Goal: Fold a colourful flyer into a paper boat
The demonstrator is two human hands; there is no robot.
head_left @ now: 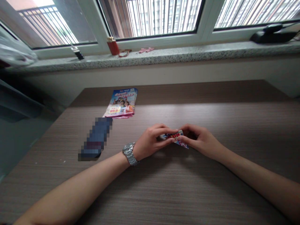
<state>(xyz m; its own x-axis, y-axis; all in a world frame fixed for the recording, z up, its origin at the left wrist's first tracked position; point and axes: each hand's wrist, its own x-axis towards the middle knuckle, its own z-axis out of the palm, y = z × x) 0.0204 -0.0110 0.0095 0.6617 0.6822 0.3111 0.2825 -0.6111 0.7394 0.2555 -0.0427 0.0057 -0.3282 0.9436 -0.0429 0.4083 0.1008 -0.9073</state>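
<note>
A small folded piece of colourful printed paper (182, 143) is held just above the wooden table (150, 187), between my two hands. My left hand (151, 142), with a silver watch (130, 153) on its wrist, pinches the paper's left part between thumb and fingers. On the other side, my right hand (202, 140) grips the paper with its thumb in front and its fingers behind. Both hands nearly touch at the fingertips, which hide part of the paper.
A stack of colourful leaflets (122, 103) lies at the table's back left. Nearer sits a pixelated dark object (97, 137). The granite windowsill (178, 57) behind carries a red container (113, 47), a small black-and-clear item (77, 53), pink pieces (146, 50) and a black device (273, 36).
</note>
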